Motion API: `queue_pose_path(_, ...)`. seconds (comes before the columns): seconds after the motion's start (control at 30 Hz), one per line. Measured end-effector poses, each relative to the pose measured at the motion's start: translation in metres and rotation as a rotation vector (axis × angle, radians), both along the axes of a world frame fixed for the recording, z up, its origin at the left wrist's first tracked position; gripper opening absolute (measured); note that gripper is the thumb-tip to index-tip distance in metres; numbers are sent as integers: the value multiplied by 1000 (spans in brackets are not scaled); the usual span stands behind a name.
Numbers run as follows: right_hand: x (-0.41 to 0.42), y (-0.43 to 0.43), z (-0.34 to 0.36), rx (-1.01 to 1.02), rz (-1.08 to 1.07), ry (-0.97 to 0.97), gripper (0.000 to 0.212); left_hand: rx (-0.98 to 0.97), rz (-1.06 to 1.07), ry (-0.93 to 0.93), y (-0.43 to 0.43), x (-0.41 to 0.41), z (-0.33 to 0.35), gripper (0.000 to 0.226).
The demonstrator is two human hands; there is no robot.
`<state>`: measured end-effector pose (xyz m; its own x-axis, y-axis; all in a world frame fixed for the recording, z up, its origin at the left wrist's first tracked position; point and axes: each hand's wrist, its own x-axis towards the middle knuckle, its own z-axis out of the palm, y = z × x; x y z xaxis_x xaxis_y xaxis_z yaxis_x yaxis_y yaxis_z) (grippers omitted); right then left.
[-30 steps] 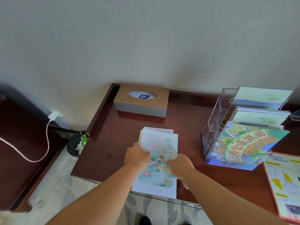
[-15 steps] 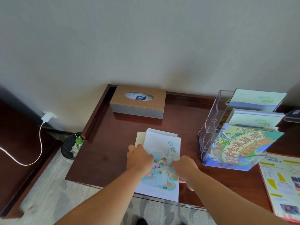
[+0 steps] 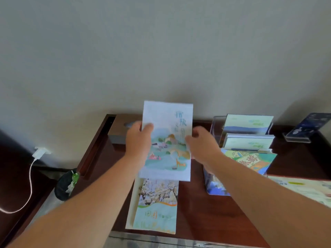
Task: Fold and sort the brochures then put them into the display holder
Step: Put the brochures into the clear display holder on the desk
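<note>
You hold one brochure [image 3: 166,140] off the desk [image 3: 206,221]. Your left hand [image 3: 138,142] has its thumb clamped over the left edge, and your right hand [image 3: 202,145] pinches the right edge. It's thin, light, floppy paper that probably creases easily, so grip mid-edge on both sides. Below your fingers lie what look like two more stacked brochures [image 3: 155,203]. The display holder [image 3: 216,126] is just right of your right fingers, with three tiers filled.

Lighting is soft and diffuse. Motion blur softens the left hand [image 3: 137,141], right hand [image 3: 203,144] and brochure [image 3: 167,117]; frame edges bow.
</note>
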<state>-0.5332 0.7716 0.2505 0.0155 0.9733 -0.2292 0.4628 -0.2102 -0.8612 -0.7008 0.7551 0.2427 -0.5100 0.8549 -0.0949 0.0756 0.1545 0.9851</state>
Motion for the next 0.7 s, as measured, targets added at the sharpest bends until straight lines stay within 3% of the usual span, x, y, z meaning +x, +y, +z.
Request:
queue_pose_path(0.1,22,21,54,177,10,55,15,191,-22,-36,20,17,50,23)
queue_pose_path(0.2,54,44,101,332,13,74,10,378,-54,7,39,45,95,12)
queue_pose_path(0.33,101,74,147,439,3,71,10,532,-127,59,64,85,134,7)
queue_pose_path(0.5,155,96,156,493,2,-10,9,490,-234,153,87,126,141,16)
queue_pose_path(0.7,201,98,121,433,40,-53,12,367,-284,139,90,163,108,17)
